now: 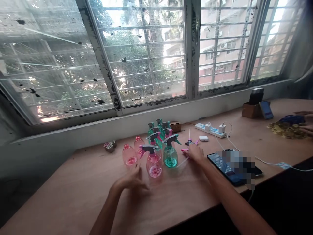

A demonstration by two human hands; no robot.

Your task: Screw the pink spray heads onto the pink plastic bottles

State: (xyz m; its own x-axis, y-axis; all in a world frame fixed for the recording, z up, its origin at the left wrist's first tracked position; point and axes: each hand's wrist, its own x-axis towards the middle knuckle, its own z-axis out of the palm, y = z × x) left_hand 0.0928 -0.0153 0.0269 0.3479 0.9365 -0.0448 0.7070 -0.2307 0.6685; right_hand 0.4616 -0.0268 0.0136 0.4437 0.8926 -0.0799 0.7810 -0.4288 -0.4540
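Observation:
Several small spray bottles stand grouped on the wooden table (73,192): a pink one with a trigger head (153,161), a teal one (170,153), more behind. Two pink bottles without heads (129,156) stand to their left. My left hand (130,181) hovers just in front of the pink bottle, fingers stretched out, holding nothing. My right hand (194,152) rests to the right of the teal bottle on a loose spray head with a thin white tube (187,156); its fingers curl over it.
A phone (232,168) lies right of my right arm. A white power strip (211,129) with chargers and cables runs behind it. A small box and device (254,106) stand at the far right, where another person's hand (306,122) rests by gold coins (285,129). Window behind.

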